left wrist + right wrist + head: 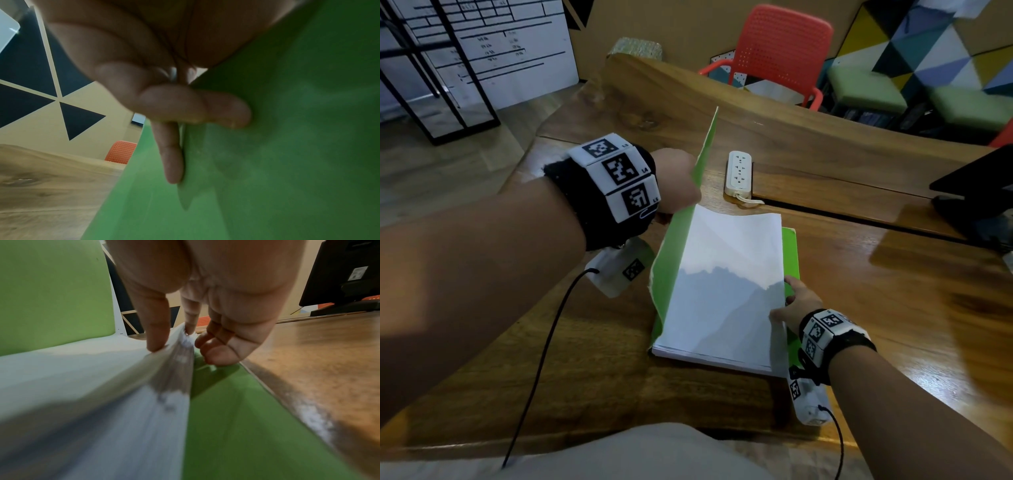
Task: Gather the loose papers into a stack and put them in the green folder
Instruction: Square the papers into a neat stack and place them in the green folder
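Wood grain fills my view: the table [859, 308] runs wide, with a red chair [774, 51] beyond its far edge and a dark monitor base [976, 192] at the right edge. I see the folder [791, 253] lying open toward the near edge, its back cover flat on the wood and its front cover [705, 154] standing nearly upright on the left. On the back cover lies the paper stack [722, 284], its near end overhanging the folder's near edge. A white power strip [738, 171] sits just beyond the folder, toward the far edge. My left hand [676, 181] pinches the raised cover, thumb [216, 110] on one face and a finger [170, 154] on the other. My right hand [796, 305] is at the stack's right edge, thumb [156, 321] on top and a finger under the lifted sheets, the other fingers [218, 345] curled down to the green cover.
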### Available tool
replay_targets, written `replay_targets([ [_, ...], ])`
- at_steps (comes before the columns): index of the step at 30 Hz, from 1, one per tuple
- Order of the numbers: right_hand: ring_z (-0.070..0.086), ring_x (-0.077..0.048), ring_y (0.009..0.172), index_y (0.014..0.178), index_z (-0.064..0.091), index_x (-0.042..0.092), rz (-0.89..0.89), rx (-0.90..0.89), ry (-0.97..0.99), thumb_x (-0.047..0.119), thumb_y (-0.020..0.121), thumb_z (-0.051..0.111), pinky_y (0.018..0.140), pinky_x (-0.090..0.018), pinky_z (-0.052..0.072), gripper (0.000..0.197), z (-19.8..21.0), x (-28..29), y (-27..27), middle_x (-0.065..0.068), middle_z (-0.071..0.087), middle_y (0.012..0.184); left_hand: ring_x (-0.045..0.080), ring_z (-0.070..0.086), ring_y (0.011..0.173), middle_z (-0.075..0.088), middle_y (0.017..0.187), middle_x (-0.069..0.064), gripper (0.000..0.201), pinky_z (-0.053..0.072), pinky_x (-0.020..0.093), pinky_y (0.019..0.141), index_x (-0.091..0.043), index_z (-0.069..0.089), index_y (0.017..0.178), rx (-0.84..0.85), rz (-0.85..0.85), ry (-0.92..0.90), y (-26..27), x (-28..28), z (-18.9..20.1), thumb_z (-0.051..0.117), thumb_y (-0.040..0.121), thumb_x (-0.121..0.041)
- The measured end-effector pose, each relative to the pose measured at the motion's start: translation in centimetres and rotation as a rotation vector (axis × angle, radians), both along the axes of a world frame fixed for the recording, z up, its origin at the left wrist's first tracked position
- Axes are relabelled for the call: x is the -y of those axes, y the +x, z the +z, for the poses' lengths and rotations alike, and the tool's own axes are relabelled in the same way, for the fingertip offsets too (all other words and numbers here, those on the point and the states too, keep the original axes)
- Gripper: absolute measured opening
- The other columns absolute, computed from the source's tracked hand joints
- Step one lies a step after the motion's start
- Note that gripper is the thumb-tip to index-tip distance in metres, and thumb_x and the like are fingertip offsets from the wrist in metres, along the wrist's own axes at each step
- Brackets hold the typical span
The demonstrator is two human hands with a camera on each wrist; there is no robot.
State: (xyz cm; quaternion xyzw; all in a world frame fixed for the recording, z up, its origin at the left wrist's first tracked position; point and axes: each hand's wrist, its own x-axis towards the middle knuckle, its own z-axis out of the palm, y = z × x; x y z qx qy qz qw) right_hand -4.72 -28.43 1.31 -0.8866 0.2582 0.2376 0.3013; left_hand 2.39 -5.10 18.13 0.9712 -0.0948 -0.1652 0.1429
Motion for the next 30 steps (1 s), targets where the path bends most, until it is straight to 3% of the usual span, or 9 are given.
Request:
replay_targets([
  [2,0.058,-0.030,0.110,0.146,0.028,0.027,-0.018,0.031,0.012,0.008,0.081,0.064,0.090,-0.041,0.053,0.076,0.1,0.0,-0.3,-0.011,0.056,0.129,0.024,0.049,0.085,0.052,0.082,0.007,0.031,0.041,0.029,0.057,0.000,0.057,0.113,0.009,-0.007,0.009,0.1,0.1,0.0,0.049,0.086,-0.012],
  [4,0.060,-0.027,0.102,0.144,0.033,0.027,-0.022,0.066,-0.009,0.014,0.084,0.060,0.087,-0.039,0.054,0.067,0.2,0.0,-0.4,-0.008,0.061,0.118,0.024,0.049,0.084,0.044,0.069,0.002,0.030,0.040,0.032,0.066,0.000,0.057,0.111,0.024,-0.015,0.023,0.2,0.2,-0.1,0.049,0.085,-0.012],
  [6,0.061,-0.024,0.100,0.140,0.040,0.026,-0.007,0.093,-0.060,0.022,0.086,0.060,0.088,-0.038,0.054,0.058,0.3,-0.2,-0.4,-0.005,0.063,0.112,0.024,0.049,0.083,0.041,0.066,0.000,0.028,0.039,0.030,0.070,-0.001,0.057,0.108,0.033,-0.020,0.030,0.3,0.3,-0.2,0.049,0.084,-0.012],
  [10,0.062,-0.024,0.105,0.135,0.049,0.022,-0.003,0.092,-0.122,0.028,0.087,0.058,0.089,-0.034,0.053,0.049,1.0,-0.5,-0.4,-0.005,0.065,0.119,0.024,0.049,0.082,0.044,0.068,0.001,0.025,0.039,0.029,0.056,-0.002,0.057,0.106,0.039,-0.029,0.033,0.3,0.2,-0.3,0.049,0.084,-0.012],
  [14,0.059,-0.024,0.113,0.129,0.056,0.017,0.028,0.094,-0.209,0.030,0.089,0.056,0.091,-0.031,0.049,0.043,1.4,-0.8,-0.4,-0.005,0.062,0.127,0.024,0.050,0.082,0.048,0.073,0.003,0.026,0.036,0.024,0.051,-0.002,0.057,0.107,0.029,-0.025,0.017,0.5,0.1,-0.4,0.049,0.084,-0.013],
  [18,0.061,-0.023,0.094,0.105,0.066,0.015,0.012,0.082,-0.233,0.033,0.087,0.058,0.076,-0.029,0.049,0.027,1.4,-0.8,-0.2,-0.006,0.068,0.108,0.024,0.050,0.082,0.043,0.067,-0.001,0.026,0.038,0.030,0.053,-0.002,0.057,0.107,0.038,-0.027,0.020,0.4,0.3,-0.3,0.049,0.084,-0.012],
  [22,0.057,-0.020,0.081,0.083,0.059,0.019,0.010,0.077,-0.227,0.033,0.086,0.059,0.069,-0.027,0.047,0.015,1.4,-0.6,0.0,-0.003,0.064,0.090,0.023,0.047,0.084,0.050,0.081,0.006,0.027,0.036,0.027,0.071,-0.003,0.056,0.109,0.039,-0.017,0.014,0.3,0.3,-0.2,0.049,0.085,-0.013],
  [26,0.060,-0.022,0.086,0.085,0.062,0.017,0.022,0.085,-0.211,0.028,0.087,0.059,0.074,-0.029,0.050,0.011,1.5,-0.7,-0.1,-0.003,0.063,0.090,0.024,0.049,0.084,0.051,0.082,0.006,0.030,0.039,0.031,0.065,-0.002,0.057,0.112,0.032,-0.015,0.018,0.2,0.2,-0.3,0.049,0.084,-0.014],
  [30,0.065,-0.023,0.091,0.065,0.055,0.025,0.013,0.092,-0.184,0.026,0.086,0.060,0.071,-0.028,0.050,0.022,1.7,-0.3,-0.1,-0.004,0.069,0.092,0.023,0.049,0.085,0.052,0.087,0.007,0.031,0.038,0.031,0.061,-0.002,0.057,0.112,0.035,-0.012,0.025,0.1,0.1,-0.2,0.048,0.085,-0.013],
])
